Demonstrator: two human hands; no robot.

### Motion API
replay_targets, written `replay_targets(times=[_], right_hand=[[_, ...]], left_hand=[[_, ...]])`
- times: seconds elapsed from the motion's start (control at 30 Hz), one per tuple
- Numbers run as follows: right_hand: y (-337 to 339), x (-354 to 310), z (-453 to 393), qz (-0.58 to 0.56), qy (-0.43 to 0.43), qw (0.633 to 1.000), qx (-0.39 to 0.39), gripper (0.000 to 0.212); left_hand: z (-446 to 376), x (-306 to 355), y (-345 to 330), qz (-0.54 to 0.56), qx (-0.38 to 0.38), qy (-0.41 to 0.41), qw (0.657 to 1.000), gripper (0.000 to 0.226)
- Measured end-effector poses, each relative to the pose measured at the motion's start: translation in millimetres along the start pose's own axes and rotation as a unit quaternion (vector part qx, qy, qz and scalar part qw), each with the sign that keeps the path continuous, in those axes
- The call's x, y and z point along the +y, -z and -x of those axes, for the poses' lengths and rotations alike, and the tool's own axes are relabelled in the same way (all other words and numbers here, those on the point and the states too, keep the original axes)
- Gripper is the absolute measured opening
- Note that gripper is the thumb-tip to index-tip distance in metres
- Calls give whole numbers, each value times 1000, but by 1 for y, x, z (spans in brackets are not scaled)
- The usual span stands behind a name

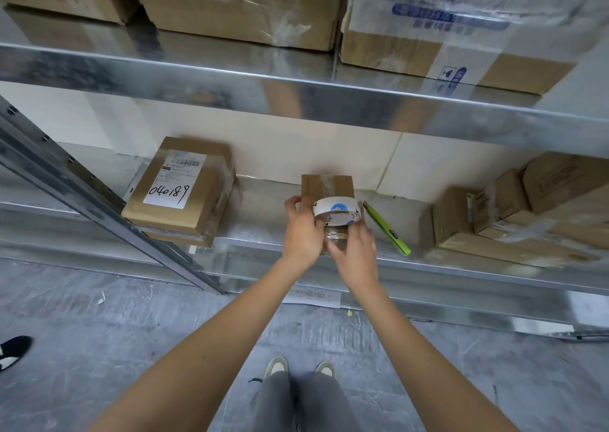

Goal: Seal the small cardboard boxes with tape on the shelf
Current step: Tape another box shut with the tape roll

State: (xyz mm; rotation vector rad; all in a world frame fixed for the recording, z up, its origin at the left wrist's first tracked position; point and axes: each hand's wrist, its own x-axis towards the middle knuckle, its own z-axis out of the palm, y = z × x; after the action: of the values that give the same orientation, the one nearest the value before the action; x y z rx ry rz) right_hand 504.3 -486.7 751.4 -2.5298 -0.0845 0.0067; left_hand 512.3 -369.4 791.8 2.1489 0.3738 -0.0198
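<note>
Near: forearms reach up from the bottom edge; grey trousers and shoes [300, 367] on the floor below.
Left hand [301, 230]: fingers curled round the left side of the box [327, 186], thumb towards the roll. Steadying grip.
Right hand [354, 253]: blurred, fingers curled at the near face of the box under the tape [336, 213]; looks like it pinches the free tape end, cannot confirm.
Tape: white roll sits over the box's near top edge, between both hands, touching them.
Box: on the shelf [263, 230], straight ahead of the hands, long axis running away from the person. Clear strip already along its top.
Key relation: roll is at the near end, so tape has to run down the near face; right hand is nearer that face.
Beside: green knife [387, 228] just right of the box, not touched.
Others: labelled box [179, 191] well left, box stack [514, 214] well right.
Risk: blur hides where the tape end is.
</note>
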Motion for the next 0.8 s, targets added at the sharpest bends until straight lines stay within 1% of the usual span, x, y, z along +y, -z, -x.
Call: replay_targets(times=[0.1, 0.2, 0.23, 0.33, 0.5, 0.63, 0.7, 0.8], right_hand=[[0, 2, 0, 30, 8, 1000, -6, 87], [1, 0, 2, 29, 0, 999, -20, 103], [2, 0, 2, 32, -2, 999, -20, 105], [5, -1, 1, 52, -3, 998, -25, 103], [6, -3, 2, 55, -9, 998, -38, 103], [7, -3, 2, 61, -15, 997, -41, 104], [6, -4, 2, 61, -16, 997, -46, 104], [7, -5, 2, 55, -20, 997, -47, 104]], left_hand=[[2, 5, 6, -49, -3, -5, 999, 35], [-1, 5, 17, -72, 5, -14, 997, 34], [-2, 3, 22, -70, 7, -18, 997, 31], [-7, -5, 37, -79, 8, -22, 997, 26], [-7, -23, 63, -170, 0, -72, 983, 34], [-4, -33, 74, -226, -4, -62, 972, 36], [-5, -40, 73, -224, -1, -50, 973, 35], [-11, -48, 68, -190, 14, -35, 981, 32]])
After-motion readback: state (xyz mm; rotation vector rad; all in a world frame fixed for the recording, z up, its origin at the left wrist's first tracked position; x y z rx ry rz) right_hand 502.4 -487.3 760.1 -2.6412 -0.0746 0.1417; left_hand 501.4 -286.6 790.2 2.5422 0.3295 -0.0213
